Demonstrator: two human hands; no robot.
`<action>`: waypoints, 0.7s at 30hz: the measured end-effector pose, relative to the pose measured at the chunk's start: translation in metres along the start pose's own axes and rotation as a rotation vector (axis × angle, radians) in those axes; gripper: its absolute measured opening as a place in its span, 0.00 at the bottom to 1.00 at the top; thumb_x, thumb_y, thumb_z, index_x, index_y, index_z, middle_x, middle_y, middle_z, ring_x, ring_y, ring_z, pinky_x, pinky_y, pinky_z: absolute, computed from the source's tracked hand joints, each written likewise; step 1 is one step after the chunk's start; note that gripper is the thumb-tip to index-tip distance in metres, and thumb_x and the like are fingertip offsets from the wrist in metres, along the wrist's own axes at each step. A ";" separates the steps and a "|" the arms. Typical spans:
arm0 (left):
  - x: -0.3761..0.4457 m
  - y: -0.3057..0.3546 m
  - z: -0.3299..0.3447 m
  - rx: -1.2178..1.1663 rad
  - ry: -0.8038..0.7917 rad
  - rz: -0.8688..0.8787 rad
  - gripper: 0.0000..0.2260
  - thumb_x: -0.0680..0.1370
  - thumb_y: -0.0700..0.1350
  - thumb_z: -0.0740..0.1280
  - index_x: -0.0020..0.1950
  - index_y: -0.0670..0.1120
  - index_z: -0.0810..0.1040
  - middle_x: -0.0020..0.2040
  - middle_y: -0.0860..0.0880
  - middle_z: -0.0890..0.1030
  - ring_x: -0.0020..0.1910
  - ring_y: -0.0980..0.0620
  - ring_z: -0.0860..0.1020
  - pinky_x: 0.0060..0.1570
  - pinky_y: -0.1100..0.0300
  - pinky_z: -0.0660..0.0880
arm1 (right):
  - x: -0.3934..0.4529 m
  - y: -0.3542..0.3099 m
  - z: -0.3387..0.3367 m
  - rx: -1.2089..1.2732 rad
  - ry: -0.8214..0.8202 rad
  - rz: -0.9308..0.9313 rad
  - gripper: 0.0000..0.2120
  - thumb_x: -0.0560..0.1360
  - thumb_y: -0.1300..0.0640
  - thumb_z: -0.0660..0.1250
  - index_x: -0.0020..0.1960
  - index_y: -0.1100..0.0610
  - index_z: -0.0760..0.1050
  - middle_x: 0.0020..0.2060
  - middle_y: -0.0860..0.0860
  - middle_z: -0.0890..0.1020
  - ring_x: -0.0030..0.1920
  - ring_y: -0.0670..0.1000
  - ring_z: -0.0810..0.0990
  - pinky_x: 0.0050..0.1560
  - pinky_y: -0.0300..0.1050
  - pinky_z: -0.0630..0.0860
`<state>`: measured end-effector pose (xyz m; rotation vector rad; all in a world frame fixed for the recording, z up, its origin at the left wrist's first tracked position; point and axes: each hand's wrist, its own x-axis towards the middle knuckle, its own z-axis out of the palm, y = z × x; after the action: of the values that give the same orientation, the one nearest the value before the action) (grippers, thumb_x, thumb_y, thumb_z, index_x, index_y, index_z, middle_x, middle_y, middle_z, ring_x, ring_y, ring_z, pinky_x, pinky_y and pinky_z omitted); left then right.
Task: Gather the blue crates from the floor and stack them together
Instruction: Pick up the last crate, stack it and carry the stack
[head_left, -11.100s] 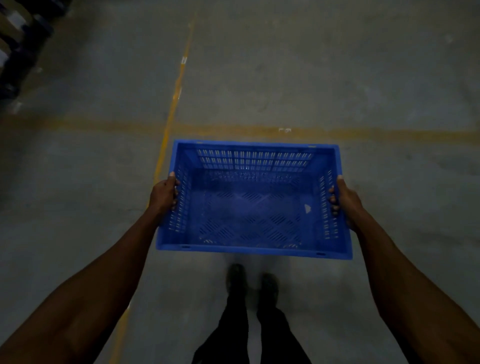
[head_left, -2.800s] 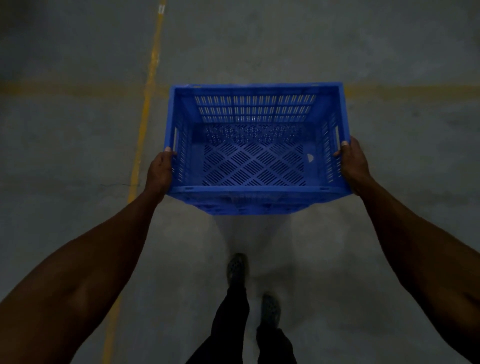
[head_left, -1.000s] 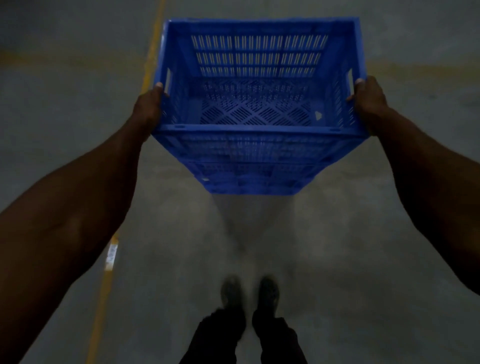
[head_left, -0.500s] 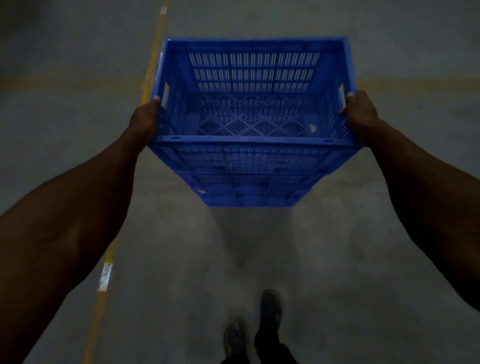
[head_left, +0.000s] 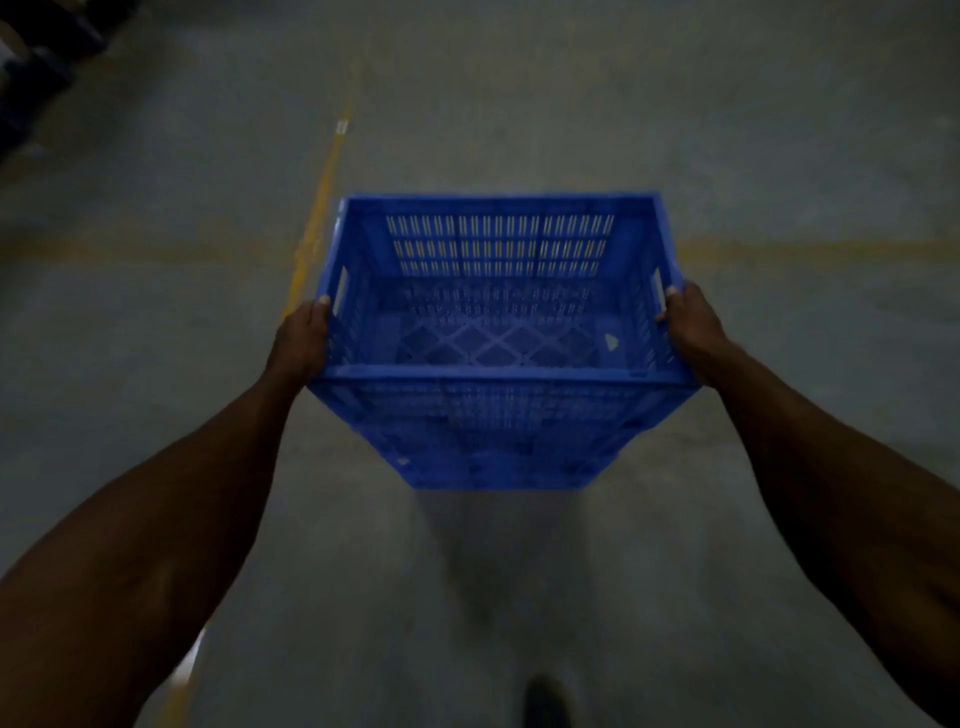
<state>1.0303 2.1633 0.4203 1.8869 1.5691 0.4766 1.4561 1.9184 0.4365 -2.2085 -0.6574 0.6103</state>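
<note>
Above the grey concrete floor (head_left: 779, 130), the blue crate (head_left: 498, 410) is held up in the air w/ its open top facing the camera, slotted walls and lattice base visible. Left hand (head_left: 300, 345) grips the crate's left rim by the handle slot, thumb over the top edge; right hand (head_left: 688, 327) grips the right rim likewise. A yellow floor line (head_left: 322, 197) runs off behind the crate's left corner, and one dark shoe (head_left: 543, 701) shows below the crate near the frame's bottom.
</note>
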 end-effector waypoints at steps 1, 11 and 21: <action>0.002 -0.001 0.001 -0.017 -0.002 0.002 0.27 0.85 0.59 0.50 0.54 0.39 0.79 0.51 0.37 0.80 0.50 0.38 0.79 0.48 0.48 0.74 | 0.004 0.001 0.001 -0.002 0.003 -0.009 0.20 0.84 0.47 0.49 0.68 0.59 0.66 0.52 0.58 0.77 0.53 0.59 0.78 0.47 0.46 0.68; 0.004 0.011 -0.003 -0.059 -0.030 -0.022 0.25 0.86 0.55 0.51 0.61 0.40 0.81 0.60 0.37 0.80 0.58 0.39 0.79 0.52 0.54 0.70 | 0.008 0.002 0.002 -0.063 0.013 -0.034 0.21 0.84 0.47 0.48 0.69 0.60 0.65 0.58 0.62 0.78 0.52 0.57 0.76 0.48 0.46 0.66; -0.005 0.004 0.002 -0.076 -0.030 -0.038 0.25 0.86 0.57 0.51 0.61 0.42 0.81 0.60 0.38 0.80 0.57 0.40 0.78 0.53 0.51 0.71 | -0.001 0.005 -0.003 -0.081 -0.004 -0.011 0.20 0.85 0.49 0.48 0.68 0.61 0.66 0.59 0.61 0.77 0.50 0.54 0.74 0.47 0.45 0.66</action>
<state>1.0332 2.1574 0.4220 1.7961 1.5428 0.4825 1.4581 1.9133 0.4348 -2.2776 -0.7072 0.5923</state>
